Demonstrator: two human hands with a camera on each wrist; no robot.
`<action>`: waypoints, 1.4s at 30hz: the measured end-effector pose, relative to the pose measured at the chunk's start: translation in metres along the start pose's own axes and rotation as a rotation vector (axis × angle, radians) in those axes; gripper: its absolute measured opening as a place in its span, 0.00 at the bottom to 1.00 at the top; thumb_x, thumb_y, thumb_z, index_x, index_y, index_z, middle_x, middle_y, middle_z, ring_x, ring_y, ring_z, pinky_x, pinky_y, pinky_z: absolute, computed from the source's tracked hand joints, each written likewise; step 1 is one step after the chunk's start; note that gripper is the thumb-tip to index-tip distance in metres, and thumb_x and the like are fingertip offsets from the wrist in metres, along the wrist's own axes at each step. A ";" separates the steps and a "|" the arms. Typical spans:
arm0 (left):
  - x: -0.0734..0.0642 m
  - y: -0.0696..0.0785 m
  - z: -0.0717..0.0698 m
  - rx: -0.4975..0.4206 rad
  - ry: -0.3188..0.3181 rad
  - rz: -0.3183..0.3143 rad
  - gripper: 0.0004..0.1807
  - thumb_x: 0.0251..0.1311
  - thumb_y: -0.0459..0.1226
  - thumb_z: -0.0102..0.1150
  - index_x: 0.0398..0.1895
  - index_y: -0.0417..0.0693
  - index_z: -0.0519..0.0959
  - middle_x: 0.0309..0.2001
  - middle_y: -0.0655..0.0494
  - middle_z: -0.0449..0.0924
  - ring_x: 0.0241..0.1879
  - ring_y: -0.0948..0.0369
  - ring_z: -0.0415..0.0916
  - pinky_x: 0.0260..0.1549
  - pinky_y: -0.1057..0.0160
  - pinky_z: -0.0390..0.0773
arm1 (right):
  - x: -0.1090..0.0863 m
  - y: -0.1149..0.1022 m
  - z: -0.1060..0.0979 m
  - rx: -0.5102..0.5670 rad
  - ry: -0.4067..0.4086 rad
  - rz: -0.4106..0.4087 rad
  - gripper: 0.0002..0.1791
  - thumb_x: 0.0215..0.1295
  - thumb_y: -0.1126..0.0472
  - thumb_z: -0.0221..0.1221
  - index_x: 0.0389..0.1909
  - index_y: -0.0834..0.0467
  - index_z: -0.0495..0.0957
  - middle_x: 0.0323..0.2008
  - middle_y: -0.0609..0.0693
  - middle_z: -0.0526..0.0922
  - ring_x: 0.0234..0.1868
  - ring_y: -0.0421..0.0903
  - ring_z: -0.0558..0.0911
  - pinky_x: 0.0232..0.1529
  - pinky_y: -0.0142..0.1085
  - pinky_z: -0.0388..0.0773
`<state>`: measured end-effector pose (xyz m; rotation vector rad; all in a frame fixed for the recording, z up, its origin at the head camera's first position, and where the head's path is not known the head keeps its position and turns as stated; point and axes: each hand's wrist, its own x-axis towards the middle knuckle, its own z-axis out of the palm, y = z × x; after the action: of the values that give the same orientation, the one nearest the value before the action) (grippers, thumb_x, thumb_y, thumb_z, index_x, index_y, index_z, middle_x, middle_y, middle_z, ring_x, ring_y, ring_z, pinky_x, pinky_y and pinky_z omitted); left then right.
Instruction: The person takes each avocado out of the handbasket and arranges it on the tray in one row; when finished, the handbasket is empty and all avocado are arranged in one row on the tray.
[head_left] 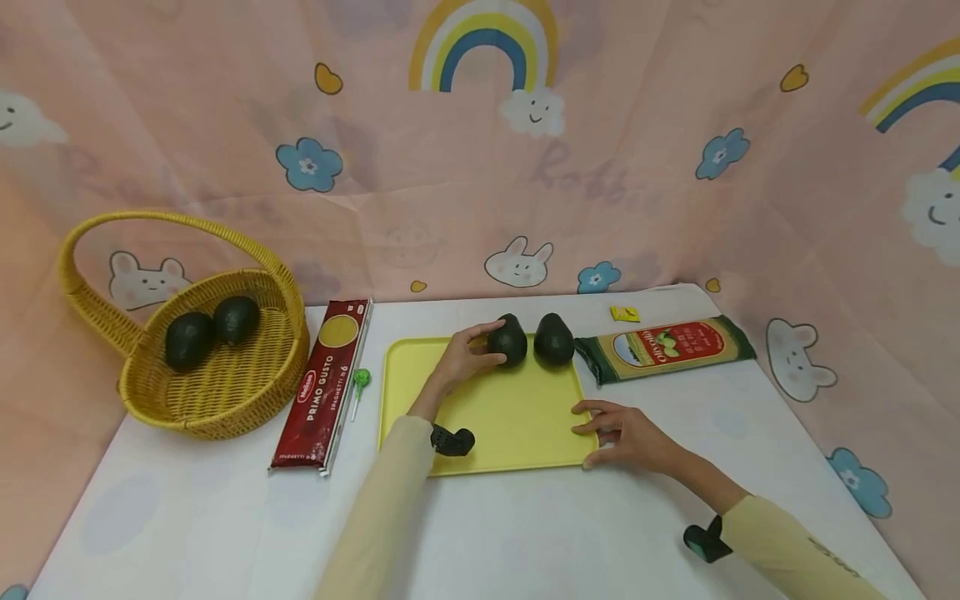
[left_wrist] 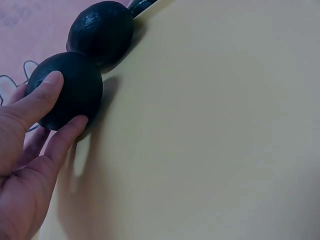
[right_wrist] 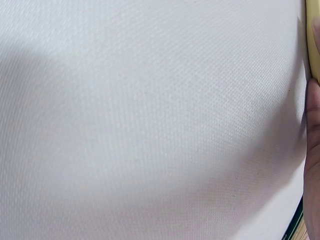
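Observation:
Near the back edge of the yellow tray (head_left: 517, 425), my left hand (head_left: 463, 360) grips a dark green avocado (head_left: 510, 342) with thumb and fingers curled about its side. A second avocado (head_left: 554, 340) stands just right of it; in the left wrist view the held avocado (left_wrist: 75, 97) overlaps this other avocado (left_wrist: 102, 32). My right hand (head_left: 633, 440) holds the tray at its front right corner, fingertips over the right rim and thumb by the corner. Only part of the right thumb (right_wrist: 313, 145) shows against the tray's edge (right_wrist: 312, 40) in the right wrist view.
At the left stands a yellow wicker basket (head_left: 288, 367) with a tall handle and two avocados (head_left: 237, 319) inside. Beside it lie a red spaghetti pack (head_left: 322, 392) and a green lollipop (head_left: 362, 378). A green-and-red pasta pack (head_left: 667, 348) and small yellow packet (head_left: 624, 313) lie at the right.

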<state>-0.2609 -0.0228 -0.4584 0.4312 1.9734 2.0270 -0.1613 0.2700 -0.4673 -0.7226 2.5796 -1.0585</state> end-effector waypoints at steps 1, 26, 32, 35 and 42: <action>0.001 -0.001 0.001 -0.009 -0.004 0.004 0.32 0.57 0.21 0.59 0.67 0.39 0.67 0.71 0.45 0.59 0.63 0.43 0.66 0.52 0.57 0.77 | 0.000 0.000 0.000 0.002 -0.001 0.002 0.24 0.46 0.56 0.74 0.45 0.62 0.85 0.58 0.58 0.74 0.60 0.60 0.70 0.45 0.27 0.79; 0.006 -0.003 0.009 -0.076 0.035 -0.044 0.33 0.56 0.20 0.60 0.67 0.44 0.69 0.69 0.41 0.58 0.64 0.45 0.65 0.48 0.60 0.79 | -0.001 0.001 0.000 0.000 -0.004 0.001 0.25 0.46 0.55 0.74 0.46 0.62 0.85 0.58 0.58 0.74 0.61 0.61 0.69 0.45 0.28 0.79; 0.002 -0.001 0.004 -0.090 0.041 -0.027 0.32 0.57 0.21 0.59 0.67 0.41 0.68 0.70 0.43 0.59 0.65 0.44 0.63 0.50 0.56 0.79 | 0.001 0.000 0.000 0.009 -0.006 0.009 0.25 0.46 0.55 0.73 0.46 0.62 0.85 0.58 0.59 0.74 0.62 0.62 0.69 0.45 0.28 0.79; -0.001 0.001 0.001 -0.094 0.088 -0.030 0.32 0.57 0.21 0.60 0.67 0.39 0.68 0.69 0.41 0.59 0.64 0.44 0.64 0.50 0.54 0.79 | 0.002 0.001 0.000 0.004 -0.010 0.008 0.25 0.46 0.54 0.73 0.46 0.61 0.85 0.58 0.59 0.74 0.62 0.62 0.69 0.45 0.27 0.79; -0.017 0.018 -0.012 -0.150 0.200 -0.052 0.29 0.59 0.23 0.59 0.65 0.40 0.70 0.68 0.43 0.61 0.65 0.44 0.62 0.48 0.60 0.79 | 0.001 0.005 0.000 -0.023 -0.011 -0.038 0.24 0.47 0.54 0.73 0.46 0.61 0.85 0.57 0.59 0.75 0.60 0.61 0.70 0.44 0.28 0.79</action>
<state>-0.2496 -0.0413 -0.4406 0.1480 1.9007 2.2412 -0.1643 0.2724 -0.4710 -0.7842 2.5819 -1.0349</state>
